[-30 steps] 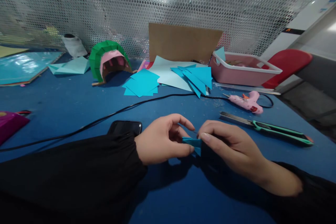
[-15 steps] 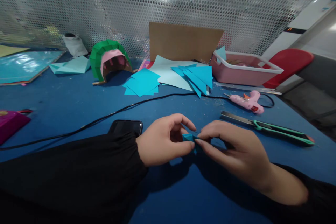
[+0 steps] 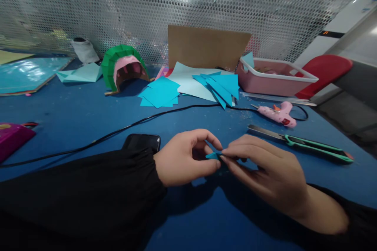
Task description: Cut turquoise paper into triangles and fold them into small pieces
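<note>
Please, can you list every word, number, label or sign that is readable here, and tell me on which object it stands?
Nothing can be read for certain.
On the dark strip of the white cabinet, upper right, orange glowing marks: too small to read.
On the same cabinet, blue stickers: blurred.
No print visible on the folded blue paper, phone, scissors or glue gun.

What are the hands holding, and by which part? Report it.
A small folded blue paper, pinched at its left end by the left hand and at its right end by the right hand.
</note>
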A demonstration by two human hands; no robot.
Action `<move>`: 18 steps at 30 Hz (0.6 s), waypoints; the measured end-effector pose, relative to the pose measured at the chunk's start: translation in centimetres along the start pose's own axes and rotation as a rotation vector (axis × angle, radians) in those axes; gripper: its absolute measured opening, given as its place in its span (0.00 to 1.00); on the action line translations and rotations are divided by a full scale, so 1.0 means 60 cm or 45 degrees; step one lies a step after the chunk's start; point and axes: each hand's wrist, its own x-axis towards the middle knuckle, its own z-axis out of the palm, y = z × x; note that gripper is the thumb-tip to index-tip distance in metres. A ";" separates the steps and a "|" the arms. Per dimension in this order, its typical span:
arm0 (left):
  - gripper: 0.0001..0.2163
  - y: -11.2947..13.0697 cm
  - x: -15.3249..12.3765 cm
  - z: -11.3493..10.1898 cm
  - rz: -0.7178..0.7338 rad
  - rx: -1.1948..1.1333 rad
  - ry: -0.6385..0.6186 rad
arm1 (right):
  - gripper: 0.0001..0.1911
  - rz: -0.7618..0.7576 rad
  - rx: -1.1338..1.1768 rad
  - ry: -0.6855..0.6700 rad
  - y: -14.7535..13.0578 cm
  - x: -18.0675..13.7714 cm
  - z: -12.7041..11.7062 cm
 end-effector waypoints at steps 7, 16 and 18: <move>0.11 0.005 -0.002 0.002 -0.025 -0.058 -0.009 | 0.10 -0.091 -0.042 0.008 -0.009 -0.003 -0.001; 0.12 0.004 0.003 0.000 -0.039 -0.171 0.051 | 0.11 -0.106 -0.078 -0.003 -0.007 0.002 -0.003; 0.12 0.005 0.004 0.001 -0.034 -0.180 0.060 | 0.11 -0.094 -0.043 -0.018 -0.007 0.004 -0.002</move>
